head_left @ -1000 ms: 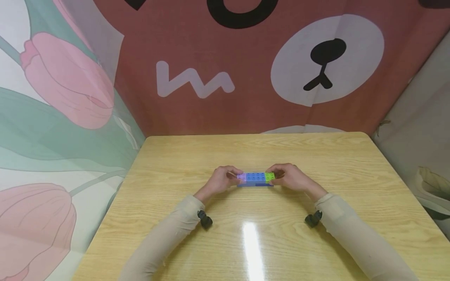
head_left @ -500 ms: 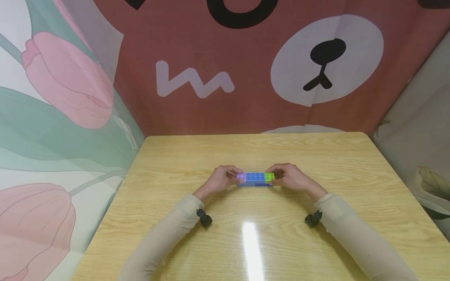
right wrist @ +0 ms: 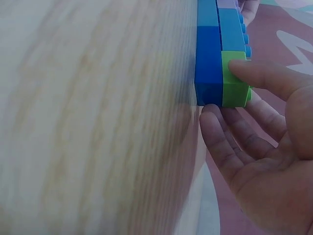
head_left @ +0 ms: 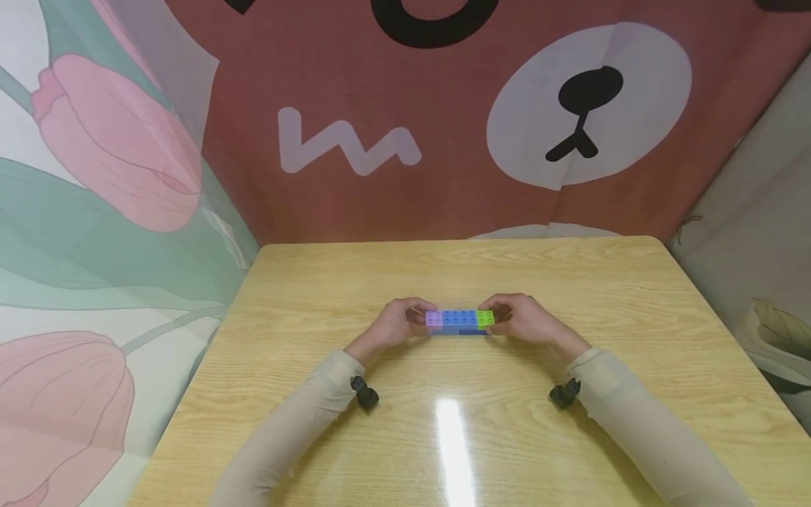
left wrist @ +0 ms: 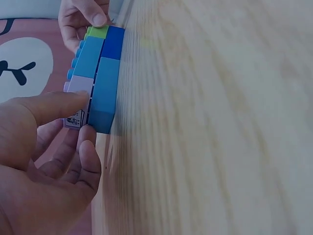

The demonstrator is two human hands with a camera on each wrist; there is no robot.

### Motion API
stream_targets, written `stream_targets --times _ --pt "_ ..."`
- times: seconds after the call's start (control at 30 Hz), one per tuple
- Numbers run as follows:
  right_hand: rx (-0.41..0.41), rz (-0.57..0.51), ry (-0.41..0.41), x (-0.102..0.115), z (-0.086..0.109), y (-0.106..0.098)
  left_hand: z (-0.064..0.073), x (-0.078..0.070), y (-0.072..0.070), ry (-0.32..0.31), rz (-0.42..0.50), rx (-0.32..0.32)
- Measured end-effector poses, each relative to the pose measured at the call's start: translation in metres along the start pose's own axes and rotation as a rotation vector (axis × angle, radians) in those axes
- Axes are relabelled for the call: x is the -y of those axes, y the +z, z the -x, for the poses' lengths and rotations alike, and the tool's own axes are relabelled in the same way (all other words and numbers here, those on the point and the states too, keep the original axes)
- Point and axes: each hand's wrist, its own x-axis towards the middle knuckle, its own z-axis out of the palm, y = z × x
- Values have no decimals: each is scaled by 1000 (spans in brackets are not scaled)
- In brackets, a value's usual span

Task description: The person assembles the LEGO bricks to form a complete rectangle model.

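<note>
Two rows of toy building bricks are stacked on the wooden table in front of me. On top sit a lilac brick [head_left: 434, 318], a blue brick [head_left: 459, 317] and a lime green brick [head_left: 485, 318], studs up. Underneath are a lighter blue brick [left wrist: 103, 88] and a dark blue brick [right wrist: 209, 63]. My left hand [head_left: 400, 322] pinches the lilac end, thumb on its front face; a small printed picture shows on that brick's end [left wrist: 74, 119]. At the other end my right hand [head_left: 522, 318] pinches the green brick, its thumb [right wrist: 259, 76] against the front face.
The wooden table [head_left: 355, 274] runs back to a red bear-print cloth [head_left: 443, 204]. A tulip-print cloth [head_left: 108, 232] hangs along the left side and a pale cloth [head_left: 754, 204] along the right. Light glares on the tabletop near its front.
My left fingers have shifted slightly, and more of the lilac brick's studs show. My right hand keeps its grip on the green brick, and the stack stays nearly in place.
</note>
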Motion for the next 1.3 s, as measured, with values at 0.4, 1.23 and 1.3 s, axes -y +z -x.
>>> stream_targets --times 0.4,1.23,1.3 --pt "-17 0 -51 -4 -2 -3 -5 4 -5 24 25 2" --pt "-25 -152 39 -7 -8 -5 -11 10 -7 -52 157 -47" --pt "-20 -148 44 -7 -8 -5 -11 9 -7 -54 156 -48"
